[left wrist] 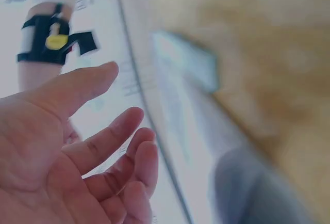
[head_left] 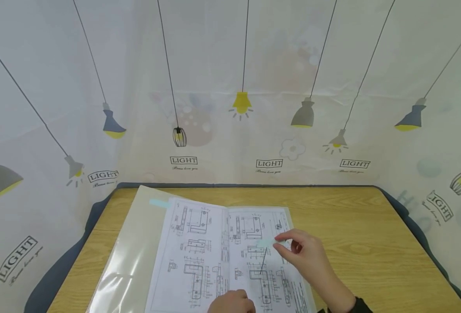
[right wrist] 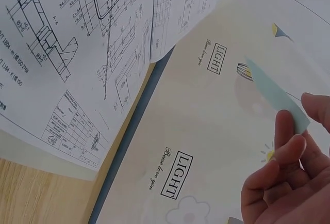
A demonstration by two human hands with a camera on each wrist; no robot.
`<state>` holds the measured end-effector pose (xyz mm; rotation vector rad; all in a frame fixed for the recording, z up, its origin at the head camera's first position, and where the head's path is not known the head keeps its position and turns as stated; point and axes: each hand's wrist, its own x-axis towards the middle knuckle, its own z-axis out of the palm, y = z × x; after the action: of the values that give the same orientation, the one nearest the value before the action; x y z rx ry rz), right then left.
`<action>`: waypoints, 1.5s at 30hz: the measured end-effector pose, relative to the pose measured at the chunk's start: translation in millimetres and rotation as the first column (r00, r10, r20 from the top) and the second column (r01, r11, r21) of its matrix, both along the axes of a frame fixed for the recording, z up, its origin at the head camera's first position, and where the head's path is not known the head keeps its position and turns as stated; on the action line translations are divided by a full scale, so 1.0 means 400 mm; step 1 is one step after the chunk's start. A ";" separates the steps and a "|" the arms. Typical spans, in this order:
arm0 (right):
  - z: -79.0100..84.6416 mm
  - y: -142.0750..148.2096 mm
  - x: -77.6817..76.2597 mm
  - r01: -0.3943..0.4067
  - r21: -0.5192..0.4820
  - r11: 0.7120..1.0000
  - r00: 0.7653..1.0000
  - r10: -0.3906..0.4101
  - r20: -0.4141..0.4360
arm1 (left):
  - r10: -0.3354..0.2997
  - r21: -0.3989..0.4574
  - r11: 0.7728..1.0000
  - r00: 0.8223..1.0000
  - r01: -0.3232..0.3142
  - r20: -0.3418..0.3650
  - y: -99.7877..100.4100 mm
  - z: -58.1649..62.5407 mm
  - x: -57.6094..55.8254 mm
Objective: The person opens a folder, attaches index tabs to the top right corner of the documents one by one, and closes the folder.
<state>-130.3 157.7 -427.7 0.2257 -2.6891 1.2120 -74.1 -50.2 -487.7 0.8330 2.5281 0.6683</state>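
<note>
My right hand (head_left: pixel 312 256) pinches a pale blue-green sticky note (right wrist: pixel 276 97) between thumb and fingertips, raised above the right page of an open folder. Both pages show technical drawings (head_left: pixel 193 261) in black lines. At the lower middle of the folder is my left hand (head_left: pixel 232 303), partly cut off by the frame edge. In the left wrist view its fingers (left wrist: pixel 105 146) are loosely bent, with nothing between them and the thumb. A similar blue sticky note (head_left: pixel 159 203) sticks out from the left page's upper edge.
The clear plastic folder cover (head_left: pixel 122 248) lies turned to the left, glossy with reflections. Beneath it is a wood-grain table (head_left: pixel 363 234) with a dark edge. A pale backdrop (head_left: pixel 214 52) printed with hanging lamps stands behind and at both sides.
</note>
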 end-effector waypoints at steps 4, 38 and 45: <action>0.001 0.007 -0.005 0.007 0.009 1.000 0.998 -0.006 -0.069 | 0.097 -0.025 0.995 0.995 -0.098 -0.023 0.012 0.051 -0.029; -0.031 0.051 -0.039 0.049 -0.040 0.998 0.997 -0.051 -0.060 | 0.339 -0.205 0.904 0.921 -0.375 -0.192 -0.091 -0.018 -0.303; -0.041 0.051 -0.048 0.029 -0.049 0.998 0.996 -0.024 0.086 | 0.355 -0.185 0.907 0.924 -0.377 -0.145 -0.098 -0.047 -0.317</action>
<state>-149.7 178.0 -444.0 0.1336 -2.7208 1.3078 -200.8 -89.3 -506.5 0.3275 2.8244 0.4612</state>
